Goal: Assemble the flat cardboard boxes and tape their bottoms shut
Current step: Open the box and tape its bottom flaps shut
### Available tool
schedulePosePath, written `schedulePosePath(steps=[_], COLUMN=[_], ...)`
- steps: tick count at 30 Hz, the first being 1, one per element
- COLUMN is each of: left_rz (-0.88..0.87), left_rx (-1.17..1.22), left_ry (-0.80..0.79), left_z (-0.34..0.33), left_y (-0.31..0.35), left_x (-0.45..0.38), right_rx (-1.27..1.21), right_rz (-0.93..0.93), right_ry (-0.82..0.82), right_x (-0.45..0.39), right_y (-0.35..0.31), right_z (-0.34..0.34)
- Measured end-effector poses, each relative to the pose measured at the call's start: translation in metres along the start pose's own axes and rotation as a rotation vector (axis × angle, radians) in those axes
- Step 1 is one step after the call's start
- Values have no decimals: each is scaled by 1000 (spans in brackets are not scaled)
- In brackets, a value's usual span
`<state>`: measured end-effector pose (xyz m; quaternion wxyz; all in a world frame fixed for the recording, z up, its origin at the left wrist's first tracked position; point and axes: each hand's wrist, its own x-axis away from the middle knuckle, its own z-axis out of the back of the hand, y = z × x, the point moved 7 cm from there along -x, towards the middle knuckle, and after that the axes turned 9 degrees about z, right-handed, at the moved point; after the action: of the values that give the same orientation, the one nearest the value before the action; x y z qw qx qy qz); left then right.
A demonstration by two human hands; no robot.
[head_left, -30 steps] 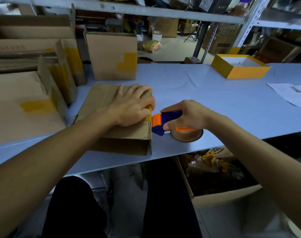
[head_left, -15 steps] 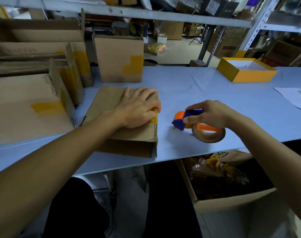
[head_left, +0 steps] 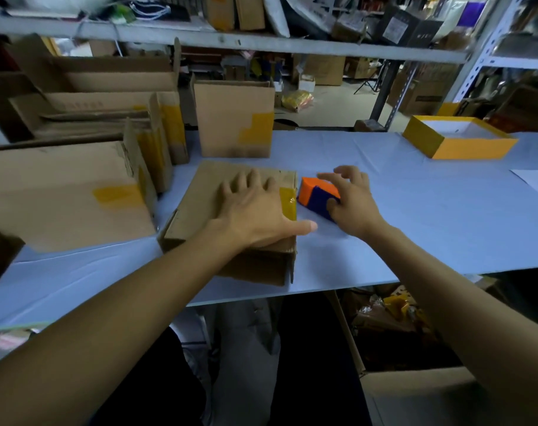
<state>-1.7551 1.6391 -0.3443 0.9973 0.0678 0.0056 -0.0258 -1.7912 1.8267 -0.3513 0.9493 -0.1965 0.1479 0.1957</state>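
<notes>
Pressing flat and open, the left hand (head_left: 255, 210) keeps the cardboard box (head_left: 231, 222) from sliding. At its 3 o'clock, the right hand (head_left: 350, 201) grips the tape dispenser (head_left: 315, 196), ready to stick tape.

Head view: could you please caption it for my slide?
Left hand flat on cardboard box; right hand on tape dispenser.
</notes>
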Motion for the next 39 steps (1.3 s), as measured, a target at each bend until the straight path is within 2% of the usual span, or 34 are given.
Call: schedulePosePath(steps=[4, 6, 8, 10, 12, 14, 16, 17, 19, 23, 28, 33, 37, 39], left_rz=[-39, -101, -180, -214, -110, 98, 239, 231, 114, -2, -47, -66, -76, -8], left_rx=[22, 66, 106, 114, 119, 187, 408, 561, 827, 1181, 1261, 1292, 1352, 1390], left_ry=[-76, -84, -79, -59, -7, 62, 29, -13, -42, 64, 11, 11, -57, 4], left_z=[-5, 0, 7, 11, 12, 8, -2, -7, -6, 5, -6, -12, -11, -11], left_y=[0, -6, -15, -31, -56, -85, -100, -99, -86, -78, -74, -77, -77, -77], left_x=[4, -1, -6, -11, -16, -19, -18, -18, -17, -15, -18, -17, -21, -24], right_rx=[-90, -111, -139, -130, -100, -91, -88, -82, -50, -190, -386, -127, -202, -228], right_rz=[291, 351, 329, 302, 272, 232, 223, 228, 232, 199, 181, 313, 259, 241], right_ry=[-118, -208, -219, -154, -94, -44, -13, -4, 7, 7, 9, 40, 98, 109], right_x=[-20, -23, -19, -11, -8, -8, -10, -11, -13, -16, -16, -23, -23, -23], right_y=[-53, -68, -69, -65, -59, -55, -56, -57, -59, -56, -59, -64, -62, -60], right_z=[7, 2, -2, -1, -1, -1, -2, -2, -4, -9, -19, -20, -22, -22])
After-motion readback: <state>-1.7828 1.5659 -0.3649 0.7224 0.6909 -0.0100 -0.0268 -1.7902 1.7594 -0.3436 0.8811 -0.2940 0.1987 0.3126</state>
